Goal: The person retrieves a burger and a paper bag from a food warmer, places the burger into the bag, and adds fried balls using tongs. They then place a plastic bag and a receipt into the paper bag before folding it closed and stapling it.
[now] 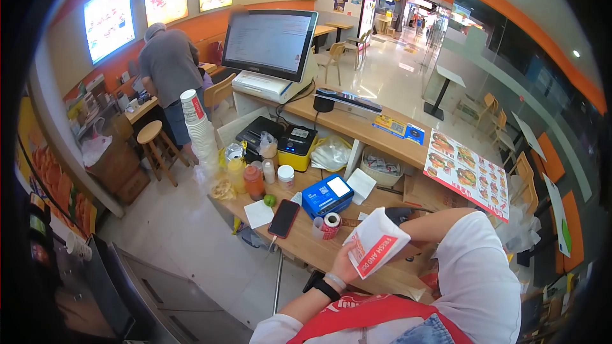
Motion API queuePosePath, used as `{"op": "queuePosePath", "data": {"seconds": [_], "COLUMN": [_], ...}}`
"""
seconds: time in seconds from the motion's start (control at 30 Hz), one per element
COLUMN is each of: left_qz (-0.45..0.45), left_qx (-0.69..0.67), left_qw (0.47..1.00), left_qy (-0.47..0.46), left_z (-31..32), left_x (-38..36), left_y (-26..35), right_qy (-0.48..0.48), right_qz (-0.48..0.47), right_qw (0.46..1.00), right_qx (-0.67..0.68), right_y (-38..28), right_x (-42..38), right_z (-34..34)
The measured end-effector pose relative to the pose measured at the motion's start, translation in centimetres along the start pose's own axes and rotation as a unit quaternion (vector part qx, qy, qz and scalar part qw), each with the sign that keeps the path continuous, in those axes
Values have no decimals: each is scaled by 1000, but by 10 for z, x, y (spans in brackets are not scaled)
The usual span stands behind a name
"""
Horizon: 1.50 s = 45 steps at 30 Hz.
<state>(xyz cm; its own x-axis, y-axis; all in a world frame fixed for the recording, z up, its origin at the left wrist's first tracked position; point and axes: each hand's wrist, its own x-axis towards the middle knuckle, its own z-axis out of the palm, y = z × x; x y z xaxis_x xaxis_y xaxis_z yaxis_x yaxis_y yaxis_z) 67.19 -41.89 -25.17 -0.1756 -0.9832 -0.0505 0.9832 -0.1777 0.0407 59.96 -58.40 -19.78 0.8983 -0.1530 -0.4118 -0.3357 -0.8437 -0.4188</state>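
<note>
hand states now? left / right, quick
Left hand: closed on the white paper bag, holding it from below.
Right hand: hidden behind the bag, cannot be told.

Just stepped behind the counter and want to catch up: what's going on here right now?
The person wearing the camera holds a white paper bag with red print over the wooden counter. The left hand grips it from below; the right hand is hidden behind it. On the counter lie a phone, a blue box and a tape roll. Another person stands at a side table, back turned.
</note>
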Motion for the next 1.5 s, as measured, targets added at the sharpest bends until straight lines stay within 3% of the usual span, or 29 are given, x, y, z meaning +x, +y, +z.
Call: {"op": "queuePosePath", "data": {"seconds": [0.4, 0.63, 0.77, 0.9, 0.93, 0.97, 1.0, 1.07, 1.2, 1.27, 1.3, 1.33, 1.37, 1.4, 1.47, 1.5], "left_qz": [-8, -40, -19, 38, 34, 63, 91, 76, 91, 117, 122, 119, 209, 277, 265, 270], "left_qx": [17, 45, 62, 122, 122, 164, 207, 211, 272, 378, 530, 531, 744, 880, 880, 882], "left_qw": [1000, 998, 998, 991, 991, 983, 971, 971, 956, 916, 839, 839, 628, 353, 365, 346], "left_qy": [10, -1, 1, 37, 38, 59, 79, 87, 61, 60, -11, -9, -86, -155, -150, -175], "left_z": [-2, 10, 28, 53, 60, 66, 72, 87, 107, 103, 97, 101, 108, 111, 102, 96], "left_x": [-13, -22, -27, -25, -22, -19, -16, -10, -1, 4, 6, 7, 9, 10, 13, 13], "left_y": [1, 13, 23, 31, 30, 30, 29, 25, 10, 7, 9, 12, 14, 13, 10, 11], "right_qy": [0, -3, 1, 63, 105, 147, 121, 162, 273, 367, 399, 450, 499, 545, 610, 630], "right_qz": [-1, 3, 3, -9, 1, 113, 40, 143, 113, 87, 88, 78, 72, 66, 34, 28], "right_qw": [997, 976, 913, 798, 922, 750, 698, 781, 814, 754, 776, 758, 746, 731, 714, 706], "right_qx": [73, 219, 408, 600, 373, 635, 705, 586, 501, 538, 480, 465, 436, 405, 342, 323], "right_y": [-10, -17, -24, -29, -56, -66, -70, -95, -82, -90, -85, -86, -85, -83, -76, -78], "right_x": [8, -4, -37, -68, -88, -92, -102, -134, -148, -169, -184, -195, -206, -215, -225, -227], "right_z": [10, 10, -5, -20, -50, -54, -60, -78, -51, -53, -52, -54, -54, -54, -50, -51]}}
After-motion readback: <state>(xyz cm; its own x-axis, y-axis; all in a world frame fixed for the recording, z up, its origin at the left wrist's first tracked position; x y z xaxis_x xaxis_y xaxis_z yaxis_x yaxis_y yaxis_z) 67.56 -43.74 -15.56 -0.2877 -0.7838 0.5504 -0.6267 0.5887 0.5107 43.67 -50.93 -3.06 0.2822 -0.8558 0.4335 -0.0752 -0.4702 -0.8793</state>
